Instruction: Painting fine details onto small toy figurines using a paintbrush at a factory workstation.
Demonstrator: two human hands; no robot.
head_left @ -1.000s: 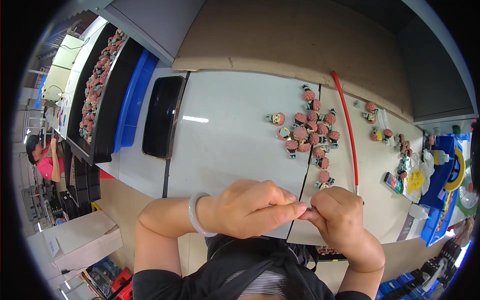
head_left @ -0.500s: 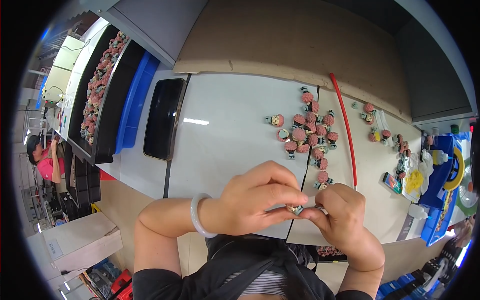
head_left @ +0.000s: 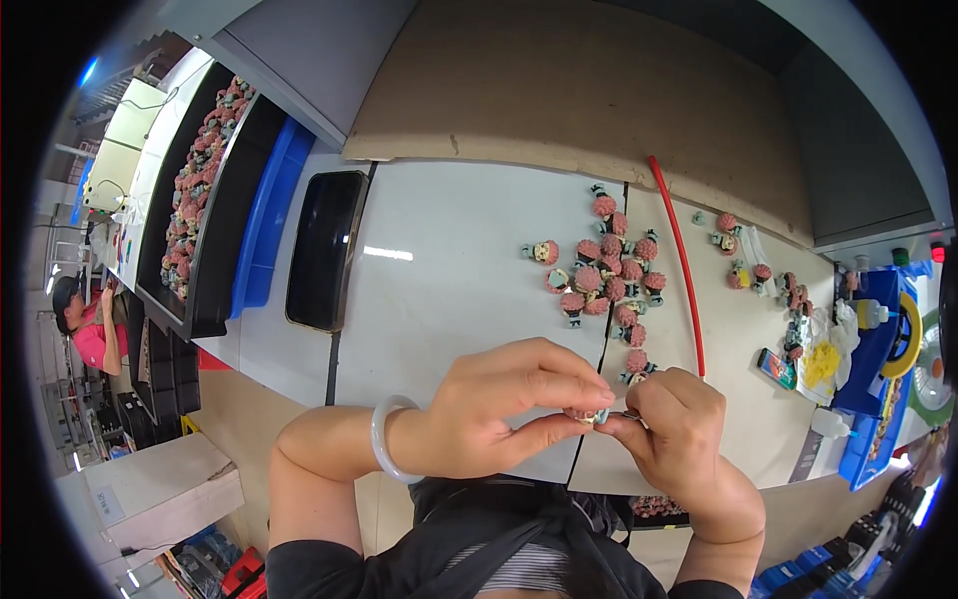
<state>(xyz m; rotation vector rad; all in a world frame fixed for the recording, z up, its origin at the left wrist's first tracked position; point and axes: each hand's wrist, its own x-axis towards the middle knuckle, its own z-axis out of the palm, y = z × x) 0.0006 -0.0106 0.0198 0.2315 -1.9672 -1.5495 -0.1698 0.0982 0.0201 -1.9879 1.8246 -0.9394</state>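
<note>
A small pink-haired figurine point(head_left: 591, 416) is pinched between the thumb and fingers of my left hand point(head_left: 499, 404), just over the front edge of the table. My right hand point(head_left: 681, 424) is closed right beside it, its thumb tip against the figurine. Something thin and greyish shows at the right fingers, too small to name. Beyond my hands lies a loose cluster of figurines point(head_left: 589, 279) with round pink heads and pale green and black bodies, several on their sides.
A red rod point(head_left: 681, 270) divides the cluster from more figurines point(head_left: 727, 222) at right. Left are a dark phone point(head_left: 325, 250), a blue tray point(head_left: 267, 225) and a black bin point(head_left: 222, 215) of figurines. White bottles point(head_left: 828, 423) and a blue rack point(head_left: 866, 389) stand right. A person point(head_left: 98, 324) sits far left.
The figurine has turned in my left fingers, so its pink head shows more. Both hands stay together in nearly the same place. The view has shifted slightly.
</note>
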